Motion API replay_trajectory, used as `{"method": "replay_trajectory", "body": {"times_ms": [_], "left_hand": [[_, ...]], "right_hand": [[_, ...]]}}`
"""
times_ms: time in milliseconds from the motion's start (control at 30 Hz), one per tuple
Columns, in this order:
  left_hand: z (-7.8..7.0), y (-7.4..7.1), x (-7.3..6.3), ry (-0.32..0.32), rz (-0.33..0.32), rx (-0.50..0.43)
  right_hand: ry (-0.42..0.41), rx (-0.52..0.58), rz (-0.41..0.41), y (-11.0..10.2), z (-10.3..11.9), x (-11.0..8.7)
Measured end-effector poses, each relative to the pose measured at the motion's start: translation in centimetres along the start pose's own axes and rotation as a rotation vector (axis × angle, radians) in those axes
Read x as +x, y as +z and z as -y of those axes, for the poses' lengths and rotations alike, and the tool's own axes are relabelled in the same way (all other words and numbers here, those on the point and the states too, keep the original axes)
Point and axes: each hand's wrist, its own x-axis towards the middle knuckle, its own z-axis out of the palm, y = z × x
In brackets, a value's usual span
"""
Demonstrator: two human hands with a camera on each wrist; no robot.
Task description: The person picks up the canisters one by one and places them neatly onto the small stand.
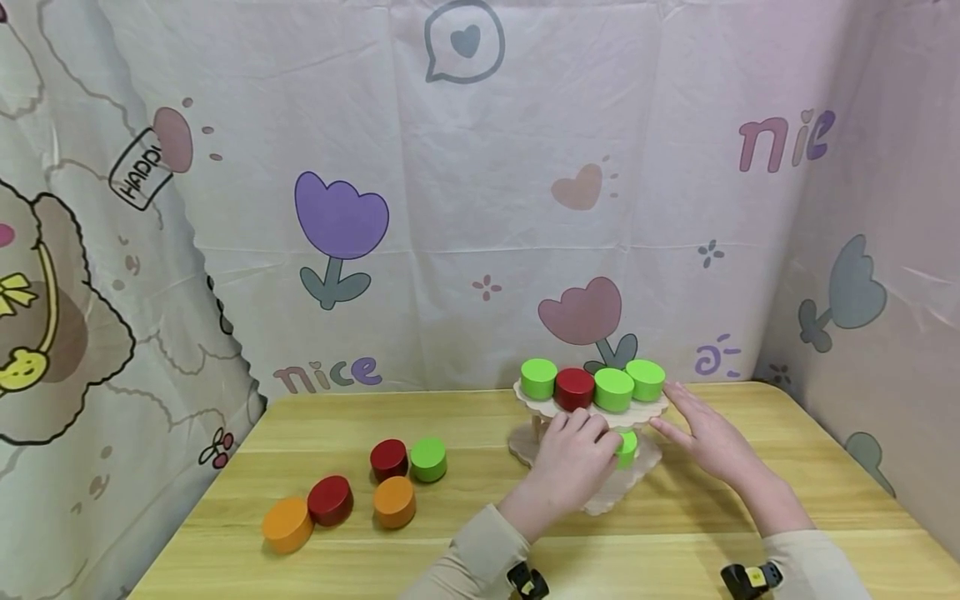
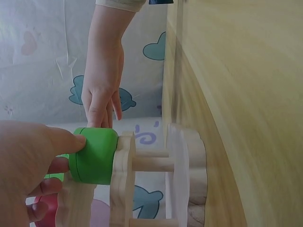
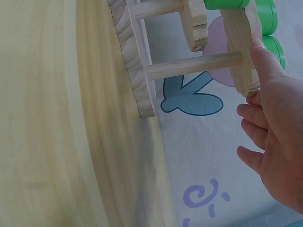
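A wooden tiered stand (image 1: 598, 500) with scalloped edges stands on the table. Its top tier (image 1: 637, 414) carries several green cylinders (image 1: 613, 390) and one dark red cylinder (image 1: 574, 389). My left hand (image 1: 564, 475) is in front, pinching another green cylinder (image 2: 97, 156) that touches a smaller, lower wooden tier (image 2: 122, 175). In the head view this cylinder is partly hidden behind my fingers. My right hand (image 1: 708, 437) is at the right side of the top tier. Its thumb (image 3: 265, 59) touches that tier's rim, and the hand holds no cylinder.
Left of the stand lie two orange cylinders (image 1: 394, 502), two dark red ones (image 1: 330, 501) and a green one (image 1: 428, 460) on the wooden table (image 1: 225, 550). A printed cloth (image 1: 450, 208) hangs behind the table and along its sides.
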Motion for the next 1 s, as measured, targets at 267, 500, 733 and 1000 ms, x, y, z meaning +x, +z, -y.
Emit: {"method": "replay_trajectory", "body": {"times_ms": [267, 500, 733, 1000], "left_hand": [[0.7, -0.8, -0.9, 0.028, -0.062, -0.019], [1.5, -2.2, -2.6, 0.048, -0.065, -0.009], [2.5, -3.2, -4.9, 0.087, -0.094, -0.022], [3.7, -4.3, -7.7, 0.103, -0.124, -0.057]], "right_hand": [[-0.002, -0.001, -0.007, 0.0, 0.1, -0.1], [-0.004, 0.000, -0.012, 0.0, 0.0, -0.1], [-0.010, -0.011, -0.015, 0.2, -0.1, -0.1], [-0.008, -0.017, -0.014, 0.1, 0.0, -0.1]]}}
